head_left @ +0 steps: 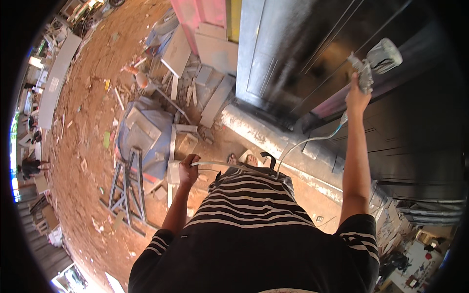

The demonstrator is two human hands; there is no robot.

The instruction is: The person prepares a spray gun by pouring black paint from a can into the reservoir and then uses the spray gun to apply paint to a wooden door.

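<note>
My right hand (357, 100) is wrapped round a paint-smeared spray gun (362, 73), raised at the right with the arm stretched out. A pale, stained paint cup (385, 54) is attached to the gun. Behind it stands a tall panelled surface (322, 63), glossy black with greyish parts and a brownish patch. From the gun's lower end a pale hose (308, 140) curves down and passes across in front of my waist. Closed round a stretch of that hose is my left hand (188, 171), held low on the left. The fingers on the gun's trigger cannot be made out.
A paint-spattered ledge (259, 132) runs along the panels' foot. Scrap boards (215, 102), a blue-grey tarp (168, 146) and a metal frame (129, 190) lie at my left on reddish dirt. Another person (31, 166) is at the far left. A long grey board (58, 80) lies beyond.
</note>
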